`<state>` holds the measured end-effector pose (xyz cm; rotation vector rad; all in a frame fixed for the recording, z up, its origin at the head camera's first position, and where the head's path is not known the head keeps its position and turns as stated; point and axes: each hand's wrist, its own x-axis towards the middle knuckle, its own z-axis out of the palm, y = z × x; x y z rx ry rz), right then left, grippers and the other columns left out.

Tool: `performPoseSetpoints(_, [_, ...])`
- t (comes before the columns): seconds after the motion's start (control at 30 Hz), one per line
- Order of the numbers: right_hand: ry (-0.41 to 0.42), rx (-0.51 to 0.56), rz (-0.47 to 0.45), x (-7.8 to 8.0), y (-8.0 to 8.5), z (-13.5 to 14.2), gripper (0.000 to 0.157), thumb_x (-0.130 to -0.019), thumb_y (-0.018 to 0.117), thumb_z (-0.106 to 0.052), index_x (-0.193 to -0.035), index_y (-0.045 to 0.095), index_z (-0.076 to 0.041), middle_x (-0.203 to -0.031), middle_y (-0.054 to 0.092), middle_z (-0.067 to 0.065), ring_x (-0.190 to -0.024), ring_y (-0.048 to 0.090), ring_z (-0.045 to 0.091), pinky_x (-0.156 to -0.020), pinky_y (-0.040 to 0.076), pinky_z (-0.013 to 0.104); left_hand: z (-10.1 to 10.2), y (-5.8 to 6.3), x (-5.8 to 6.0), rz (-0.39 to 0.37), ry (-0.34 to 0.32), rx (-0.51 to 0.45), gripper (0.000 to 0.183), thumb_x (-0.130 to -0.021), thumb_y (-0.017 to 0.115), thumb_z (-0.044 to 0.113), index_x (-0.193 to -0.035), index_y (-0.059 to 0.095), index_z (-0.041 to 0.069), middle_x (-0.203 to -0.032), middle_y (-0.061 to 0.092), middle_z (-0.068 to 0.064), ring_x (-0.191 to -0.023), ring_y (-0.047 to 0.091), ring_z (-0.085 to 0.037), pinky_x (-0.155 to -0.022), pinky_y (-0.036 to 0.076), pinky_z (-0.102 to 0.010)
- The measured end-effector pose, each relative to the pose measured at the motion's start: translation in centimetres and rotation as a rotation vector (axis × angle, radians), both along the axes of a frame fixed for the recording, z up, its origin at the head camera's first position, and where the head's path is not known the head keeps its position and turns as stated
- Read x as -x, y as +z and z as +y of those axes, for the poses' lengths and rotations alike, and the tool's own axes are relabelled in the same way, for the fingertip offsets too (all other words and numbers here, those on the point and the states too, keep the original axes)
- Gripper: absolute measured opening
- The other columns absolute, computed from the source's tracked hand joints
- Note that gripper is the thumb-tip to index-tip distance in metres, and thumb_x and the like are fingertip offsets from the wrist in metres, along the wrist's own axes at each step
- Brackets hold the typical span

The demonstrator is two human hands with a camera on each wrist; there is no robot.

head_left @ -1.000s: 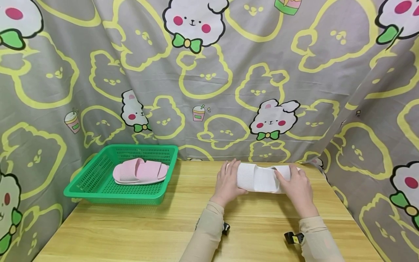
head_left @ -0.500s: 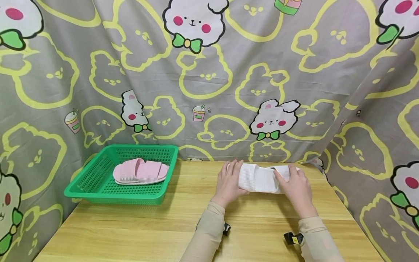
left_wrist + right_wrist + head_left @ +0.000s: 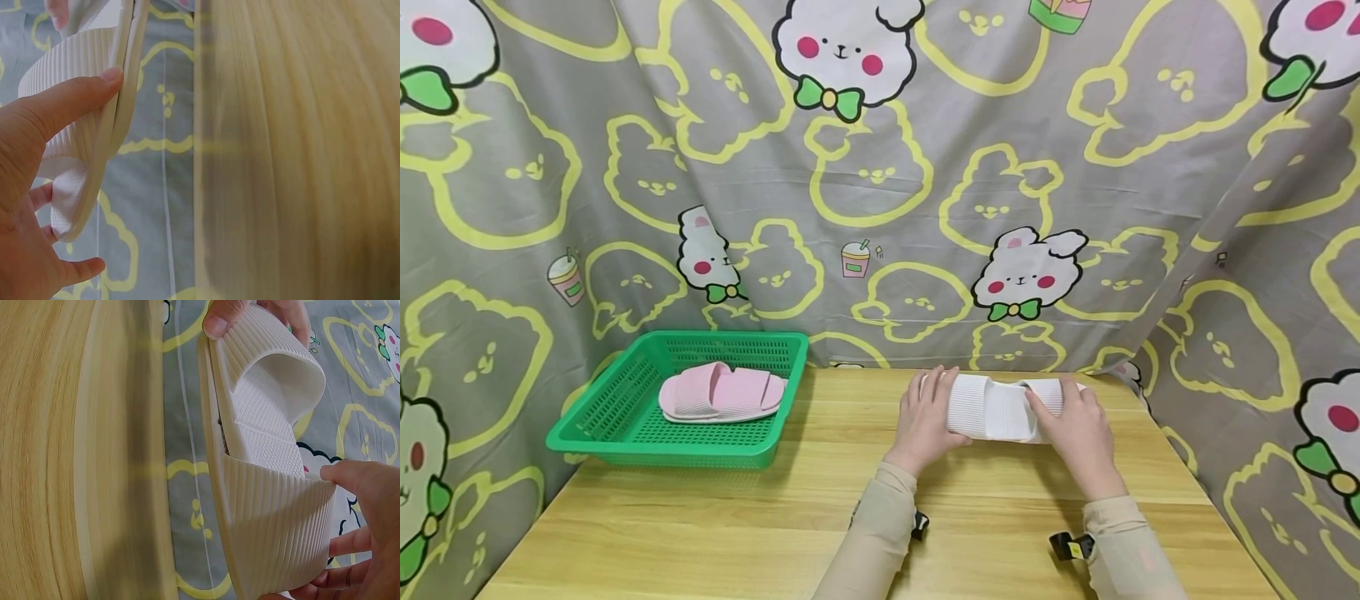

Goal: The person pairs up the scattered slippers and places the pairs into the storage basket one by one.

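A pair of white slippers, laid together with their ribbed straps at opposite ends, is held between both hands over the far right part of the table. My left hand grips the left end; in the left wrist view its thumb presses the sole's edge while the fingers reach around the far side. At the other end my right hand holds on, its thumb at the strap's rim and its fingers partly hidden beneath. In both wrist views the slippers appear apart from the tabletop.
On the left of the wooden table stands a green basket holding pink slippers. A grey patterned curtain hangs behind the table and along both sides. Black wrist devices sit under the sleeves.
Both hands and the white slippers stay nearly in place, with the left hand shifted very slightly to the right. The basket and pink slippers have not moved.
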<state>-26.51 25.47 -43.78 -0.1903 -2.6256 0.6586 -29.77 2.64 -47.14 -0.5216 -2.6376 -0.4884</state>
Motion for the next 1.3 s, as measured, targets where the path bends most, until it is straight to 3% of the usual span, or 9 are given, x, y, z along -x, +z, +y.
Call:
performPoseSetpoints(0.8, [0.000, -0.005, -0.001, 0.21, -0.21, -0.06, 0.072, -0.092, 0.052, -0.059, -0.132, 0.048, 0.000, -0.114, 0.050, 0.034, -0.101, 0.054, 0.054, -0.073, 0.048, 0.064, 0.22, 0.09, -0.21, 0.047, -0.005, 0.002, 0.120, -0.054, 0.091, 0.051, -0.151, 0.024, 0.025, -0.152, 0.037, -0.005, -0.141, 0.031, -0.031, -0.106, 0.042, -0.048])
performPoseSetpoints(1.3, [-0.007, 0.022, -0.004, 0.23, -0.35, -0.17, 0.071, -0.091, 0.051, -0.061, -0.133, 0.048, -0.004, -0.119, 0.046, 0.030, -0.108, 0.045, 0.049, -0.075, 0.046, 0.064, 0.86, 0.19, -0.47, 0.064, 0.031, 0.011, 0.119, -0.053, 0.092, 0.050, -0.150, 0.026, 0.026, -0.151, 0.038, -0.005, -0.141, 0.033, -0.031, -0.106, 0.042, -0.048])
